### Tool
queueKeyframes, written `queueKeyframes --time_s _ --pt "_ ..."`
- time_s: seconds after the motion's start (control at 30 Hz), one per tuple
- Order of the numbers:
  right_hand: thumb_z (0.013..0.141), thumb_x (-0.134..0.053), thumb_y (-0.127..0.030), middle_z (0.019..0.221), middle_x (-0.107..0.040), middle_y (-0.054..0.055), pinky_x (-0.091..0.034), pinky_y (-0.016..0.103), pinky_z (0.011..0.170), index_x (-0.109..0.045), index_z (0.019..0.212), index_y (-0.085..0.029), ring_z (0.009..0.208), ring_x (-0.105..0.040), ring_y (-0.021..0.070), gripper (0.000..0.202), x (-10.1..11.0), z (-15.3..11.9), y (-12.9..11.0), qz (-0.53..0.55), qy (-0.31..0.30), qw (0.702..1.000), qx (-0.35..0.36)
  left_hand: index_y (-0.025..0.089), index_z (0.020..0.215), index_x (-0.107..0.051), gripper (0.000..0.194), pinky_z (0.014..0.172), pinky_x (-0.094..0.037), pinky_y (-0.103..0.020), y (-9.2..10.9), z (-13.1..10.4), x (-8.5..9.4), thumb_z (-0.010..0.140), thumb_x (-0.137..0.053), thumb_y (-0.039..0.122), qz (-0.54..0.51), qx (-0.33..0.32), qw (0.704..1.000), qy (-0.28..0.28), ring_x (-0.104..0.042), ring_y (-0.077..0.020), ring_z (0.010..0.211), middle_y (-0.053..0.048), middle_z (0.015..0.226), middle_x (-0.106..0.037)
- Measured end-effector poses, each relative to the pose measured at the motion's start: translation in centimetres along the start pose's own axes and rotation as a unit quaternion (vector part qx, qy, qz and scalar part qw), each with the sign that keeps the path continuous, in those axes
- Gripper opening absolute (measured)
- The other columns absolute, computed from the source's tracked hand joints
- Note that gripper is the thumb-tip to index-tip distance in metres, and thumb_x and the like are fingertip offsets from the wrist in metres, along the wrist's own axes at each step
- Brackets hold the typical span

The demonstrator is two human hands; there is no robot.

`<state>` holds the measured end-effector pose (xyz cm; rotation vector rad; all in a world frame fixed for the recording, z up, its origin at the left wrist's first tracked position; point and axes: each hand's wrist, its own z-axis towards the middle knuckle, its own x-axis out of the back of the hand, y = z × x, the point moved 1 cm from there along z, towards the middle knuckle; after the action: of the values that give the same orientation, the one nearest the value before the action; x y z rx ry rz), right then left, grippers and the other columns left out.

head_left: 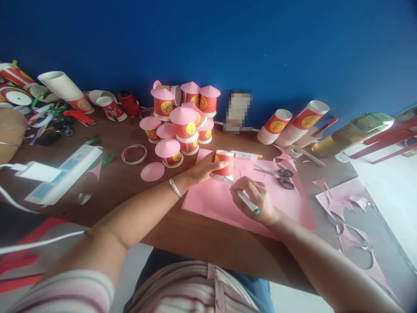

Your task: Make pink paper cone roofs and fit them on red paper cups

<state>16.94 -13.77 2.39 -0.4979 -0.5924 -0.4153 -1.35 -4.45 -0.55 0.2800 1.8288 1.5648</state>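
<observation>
My left hand (205, 170) is closed around a red and white paper cup (224, 161), its thumb across the side. The cup stands with its white rim low, over a sheet of pink paper (211, 200). My right hand (256, 198) grips a white marker pen (246, 201) with a teal end. The pen's point is at the cup's lower edge; whether it touches I cannot tell. To the right on the pink sheet lie black-handled scissors (283, 176). A capped white tube (244, 155) rests behind the cup.
Several red cups with pink cone tops (167, 148) are clustered left of the sheet, near a pink disc (152, 171) and a ring (134, 154). A power strip (63, 176) lies at left. Stacked cups (302, 124), a bottle (352, 132) and paper scraps (339, 200) are at right.
</observation>
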Motion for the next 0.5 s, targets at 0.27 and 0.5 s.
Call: queueKeyframes --time_s 0.27,0.5 --pt "0.092 -0.057 -0.008 0.075 -0.063 -0.001 -0.044 0.023 0.053 -0.055 0.097 -0.024 0.058 -0.058 0.0113 0.017 -0.04 -0.32 0.22 -0.006 -0.003 1.000 -0.001 0.017 0.123 -0.063 0.052 0.085 -0.056 -0.037 0.06 -0.08 -0.14 0.081 -0.079 0.042 -0.004 0.007 1.000 -0.003 -0.066 -0.0301 0.114 -0.014 0.119 -0.070" --pt "0.093 -0.057 -0.009 0.076 -0.063 -0.001 -0.044 0.023 0.053 -0.054 0.097 -0.024 0.058 -0.057 0.0110 0.016 0.00 -0.38 0.22 -0.011 -0.010 1.000 0.000 0.017 0.124 -0.063 0.050 0.086 -0.056 -0.037 -0.06 -0.06 -0.01 0.083 -0.078 0.041 -0.001 0.001 1.000 -0.009 -0.066 -0.0308 0.117 -0.015 0.120 -0.069"
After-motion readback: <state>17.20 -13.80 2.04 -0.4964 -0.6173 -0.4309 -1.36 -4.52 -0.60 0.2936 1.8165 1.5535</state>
